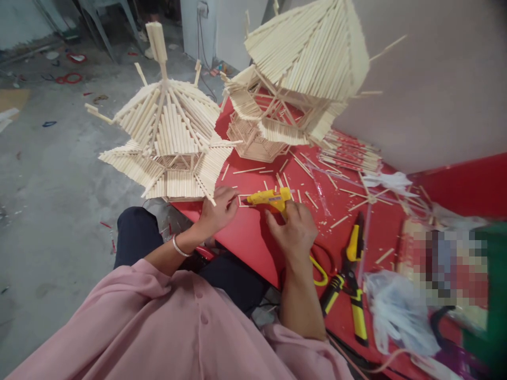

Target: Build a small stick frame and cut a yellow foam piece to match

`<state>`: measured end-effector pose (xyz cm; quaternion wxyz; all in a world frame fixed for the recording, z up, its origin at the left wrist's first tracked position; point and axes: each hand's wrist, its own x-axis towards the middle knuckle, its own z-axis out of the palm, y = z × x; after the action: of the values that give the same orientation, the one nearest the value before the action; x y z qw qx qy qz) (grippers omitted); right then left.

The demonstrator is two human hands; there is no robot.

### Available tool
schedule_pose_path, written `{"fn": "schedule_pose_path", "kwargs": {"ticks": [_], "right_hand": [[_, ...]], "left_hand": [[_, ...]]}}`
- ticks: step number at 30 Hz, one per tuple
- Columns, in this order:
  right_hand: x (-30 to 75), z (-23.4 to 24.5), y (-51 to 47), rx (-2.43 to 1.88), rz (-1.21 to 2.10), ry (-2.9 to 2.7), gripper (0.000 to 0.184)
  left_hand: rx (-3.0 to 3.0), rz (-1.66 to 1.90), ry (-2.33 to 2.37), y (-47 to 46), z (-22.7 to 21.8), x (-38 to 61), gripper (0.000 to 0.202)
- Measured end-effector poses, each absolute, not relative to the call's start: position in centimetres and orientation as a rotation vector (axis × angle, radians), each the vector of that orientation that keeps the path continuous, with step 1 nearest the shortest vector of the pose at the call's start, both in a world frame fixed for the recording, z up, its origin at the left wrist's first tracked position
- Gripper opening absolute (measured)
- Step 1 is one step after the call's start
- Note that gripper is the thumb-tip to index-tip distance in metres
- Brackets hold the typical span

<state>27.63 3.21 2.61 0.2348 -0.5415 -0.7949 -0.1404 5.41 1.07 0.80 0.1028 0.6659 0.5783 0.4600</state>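
In my right hand (295,227) is a yellow hot glue gun (271,197), its nozzle pointing left. The nozzle tip is over a small frame of thin wooden sticks (246,205) lying on the red table. My left hand (217,208) is at the frame's left end, its curled fingers closed at the stick ends; the exact contact is hard to see. Just beyond it stands a pagoda-like model of wooden sticks (174,126) with layered roofs. A second stick model (304,68), with a large domed roof, rises farther back on the right.
Loose sticks and scraps litter the red table (241,232). Yellow-black pliers (350,279) and yellow-handled scissors (319,272) lie right of my right forearm. Behind them are bundled packaged sticks (350,150); a clear plastic bag (400,311) lies at the lower right.
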Motion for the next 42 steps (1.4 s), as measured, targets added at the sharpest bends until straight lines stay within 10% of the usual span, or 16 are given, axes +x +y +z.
{"fn": "schedule_pose_path", "kwargs": {"ticks": [42], "right_hand": [[27.5,2.3,3.1,-1.505,-0.445,-2.158,0.046]], "left_hand": [[1.939,1.347,1.715,1.1,0.7,5.5,0.018]]}}
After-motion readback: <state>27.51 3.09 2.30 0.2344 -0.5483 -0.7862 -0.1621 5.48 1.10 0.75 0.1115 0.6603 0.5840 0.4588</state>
